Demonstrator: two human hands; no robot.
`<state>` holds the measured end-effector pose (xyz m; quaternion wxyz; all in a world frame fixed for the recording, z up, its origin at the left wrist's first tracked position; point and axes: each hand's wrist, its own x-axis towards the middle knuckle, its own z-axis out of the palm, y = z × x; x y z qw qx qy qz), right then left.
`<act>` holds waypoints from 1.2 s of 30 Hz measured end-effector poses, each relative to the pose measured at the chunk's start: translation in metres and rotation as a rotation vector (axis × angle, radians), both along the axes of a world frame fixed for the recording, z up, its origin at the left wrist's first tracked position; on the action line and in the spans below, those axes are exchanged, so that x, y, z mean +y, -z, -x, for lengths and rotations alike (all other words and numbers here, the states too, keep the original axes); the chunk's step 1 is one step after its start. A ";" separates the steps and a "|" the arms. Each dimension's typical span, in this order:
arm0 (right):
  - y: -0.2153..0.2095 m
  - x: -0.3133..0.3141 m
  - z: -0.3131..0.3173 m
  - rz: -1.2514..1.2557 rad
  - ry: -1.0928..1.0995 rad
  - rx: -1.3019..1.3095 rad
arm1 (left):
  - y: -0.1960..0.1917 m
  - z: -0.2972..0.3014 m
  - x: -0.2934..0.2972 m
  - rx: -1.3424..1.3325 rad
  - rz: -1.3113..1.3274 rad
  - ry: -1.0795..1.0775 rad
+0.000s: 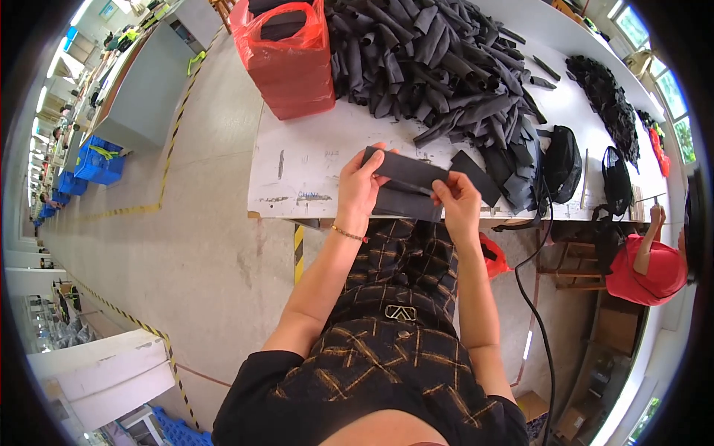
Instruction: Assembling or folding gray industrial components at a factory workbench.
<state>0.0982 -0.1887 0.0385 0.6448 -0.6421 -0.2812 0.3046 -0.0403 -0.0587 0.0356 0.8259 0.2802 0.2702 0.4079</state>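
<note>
Between my two hands, over the table's front edge, is a flat black fabric strip (pixel 408 170). My left hand (pixel 361 182) pinches its left end, thumb on top. At the right end, the thumb and fingers of my right hand (pixel 459 202) are closed on it. Just below the strip lies another dark flat piece (pixel 407 204), partly covered; I cannot tell whether it belongs to the same piece. A large heap of black fabric pieces (pixel 439 67), many curled into tubes, covers the table beyond my hands. Some flat pieces (pixel 513 175) lie right of my right hand.
A red plastic bag (pixel 294 82) stands at the table's (pixel 279 160) far left. Black bags (pixel 563 160) sit to the right, and a black cable (pixel 532 297) hangs over the edge. Farther right a person in red (pixel 647 267) works. Blue crates (pixel 100 162) line the left aisle.
</note>
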 end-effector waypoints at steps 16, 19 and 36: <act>0.031 -0.028 -0.037 0.467 0.185 -0.773 | 0.032 -0.032 0.038 0.831 -1.108 -0.212; 0.045 -0.029 -0.069 0.518 0.263 -0.919 | 0.033 -0.087 0.070 0.688 -0.991 -0.019; 0.019 -0.019 -0.070 0.094 0.296 -0.967 | 0.014 -0.069 0.056 0.036 -0.027 0.438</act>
